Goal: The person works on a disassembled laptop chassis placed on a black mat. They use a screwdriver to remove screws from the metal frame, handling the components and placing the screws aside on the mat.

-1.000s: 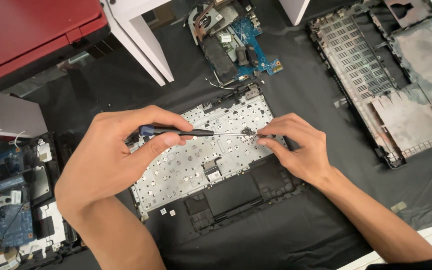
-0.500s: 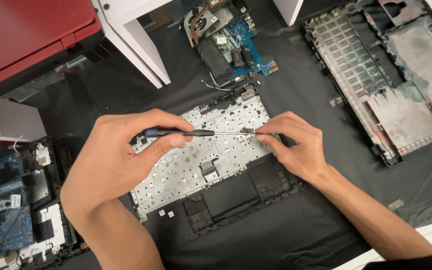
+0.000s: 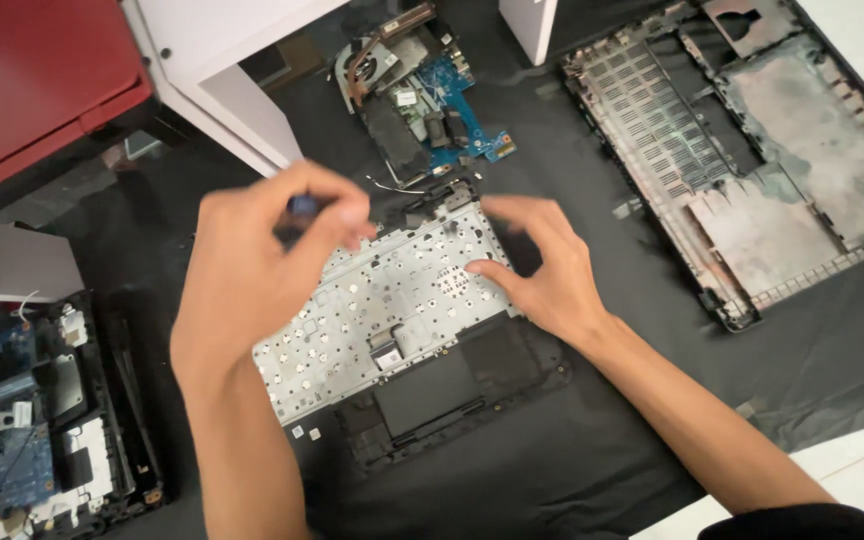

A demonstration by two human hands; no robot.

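A laptop top cover lies face down on a black cloth, its silver keyboard backplate (image 3: 382, 310) facing up. My left hand (image 3: 252, 270) hovers over the plate's left end, curled around the blue handle of a screwdriver (image 3: 302, 207); the shaft is hidden and the hand is motion-blurred. My right hand (image 3: 542, 270) is over the plate's upper right corner, fingers spread, thumb touching the plate and nothing held.
A blue motherboard with fan (image 3: 422, 95) lies behind the keyboard. A grey laptop bottom case (image 3: 752, 170) sits at the right. Another opened laptop (image 3: 22, 420) is at the left edge, a red lid (image 3: 32, 90) at top left, white table legs (image 3: 222, 90) behind.
My left hand lifted the screwdriver off the plate and turned it upward. My right hand let go of the tip and opened. The camera view shifted slightly.
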